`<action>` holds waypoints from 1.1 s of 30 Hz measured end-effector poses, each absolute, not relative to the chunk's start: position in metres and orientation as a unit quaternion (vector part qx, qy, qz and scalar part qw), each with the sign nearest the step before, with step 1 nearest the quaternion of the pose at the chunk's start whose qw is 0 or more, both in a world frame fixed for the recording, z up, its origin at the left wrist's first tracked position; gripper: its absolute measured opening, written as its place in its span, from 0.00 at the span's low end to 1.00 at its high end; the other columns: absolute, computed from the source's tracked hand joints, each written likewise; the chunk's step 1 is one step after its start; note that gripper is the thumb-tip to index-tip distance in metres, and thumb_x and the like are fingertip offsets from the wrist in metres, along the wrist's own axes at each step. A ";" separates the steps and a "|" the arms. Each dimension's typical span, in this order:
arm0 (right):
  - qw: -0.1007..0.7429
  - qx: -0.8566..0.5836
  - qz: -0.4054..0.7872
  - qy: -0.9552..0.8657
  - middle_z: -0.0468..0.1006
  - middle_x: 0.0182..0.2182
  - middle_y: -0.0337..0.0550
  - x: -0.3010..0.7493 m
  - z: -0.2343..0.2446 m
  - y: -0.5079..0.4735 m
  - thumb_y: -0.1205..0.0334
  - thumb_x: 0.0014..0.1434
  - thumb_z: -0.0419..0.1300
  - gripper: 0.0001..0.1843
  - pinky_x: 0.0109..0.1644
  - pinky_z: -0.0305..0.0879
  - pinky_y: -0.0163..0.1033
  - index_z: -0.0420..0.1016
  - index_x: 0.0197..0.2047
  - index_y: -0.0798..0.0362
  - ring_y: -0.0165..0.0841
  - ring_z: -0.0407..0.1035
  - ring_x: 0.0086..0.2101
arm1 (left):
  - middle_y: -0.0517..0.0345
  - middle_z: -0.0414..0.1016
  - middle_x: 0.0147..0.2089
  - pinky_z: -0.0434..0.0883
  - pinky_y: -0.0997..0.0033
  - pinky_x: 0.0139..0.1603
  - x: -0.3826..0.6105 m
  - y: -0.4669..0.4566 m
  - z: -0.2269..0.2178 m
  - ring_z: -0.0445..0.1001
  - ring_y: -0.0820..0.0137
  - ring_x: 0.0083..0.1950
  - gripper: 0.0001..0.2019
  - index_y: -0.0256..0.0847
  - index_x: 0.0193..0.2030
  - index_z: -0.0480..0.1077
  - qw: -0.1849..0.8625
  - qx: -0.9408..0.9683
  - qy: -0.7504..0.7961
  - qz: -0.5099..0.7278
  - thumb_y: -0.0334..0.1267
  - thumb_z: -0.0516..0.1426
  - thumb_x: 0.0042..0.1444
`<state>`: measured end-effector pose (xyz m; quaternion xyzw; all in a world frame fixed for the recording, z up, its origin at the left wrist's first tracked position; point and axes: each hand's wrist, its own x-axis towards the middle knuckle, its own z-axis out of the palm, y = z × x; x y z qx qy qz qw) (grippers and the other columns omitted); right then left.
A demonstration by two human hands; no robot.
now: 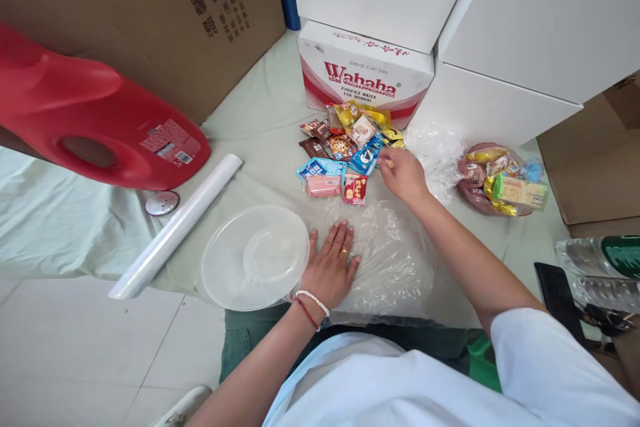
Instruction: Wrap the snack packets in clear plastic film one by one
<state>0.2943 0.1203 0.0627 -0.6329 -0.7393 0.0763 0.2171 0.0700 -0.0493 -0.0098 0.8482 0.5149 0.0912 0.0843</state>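
Note:
My left hand point(329, 267) lies flat with spread fingers at the left edge of a clear plastic sheet point(393, 260) on the cloth-covered table. Beside it, on the left, is a round translucent plastic lid point(227, 260). My right hand point(404, 173) is at the right side of a pile of wrapped snacks, its fingers curled together next to a blue snack packet point(364, 160); whatever they hold is hidden. Also in the pile are a red packet point(355, 189), a pink packet point(323, 186), brown packets point(315, 149) and yellow packets point(379, 117).
A pinkish bowl point(465, 197) of snacks stands right of crumpled clear plastic point(434, 153). Behind the pile is a Wahaha carton point(367, 77). On the left lie a plastic-film roll point(175, 227) and a red jug point(120, 127). A phone point(559, 300) and bottles point(583, 257) lie far right.

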 end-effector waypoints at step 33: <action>0.237 -0.530 0.190 -0.792 0.78 0.56 0.47 0.340 0.048 -0.040 0.72 0.63 0.54 0.20 0.65 0.66 0.60 0.82 0.49 0.44 0.45 0.68 0.60 | 0.45 0.52 0.80 0.44 0.33 0.79 0.070 -0.047 -0.010 0.54 0.56 0.80 0.31 0.40 0.78 0.54 0.097 0.847 0.513 0.103 0.49 0.43 0.73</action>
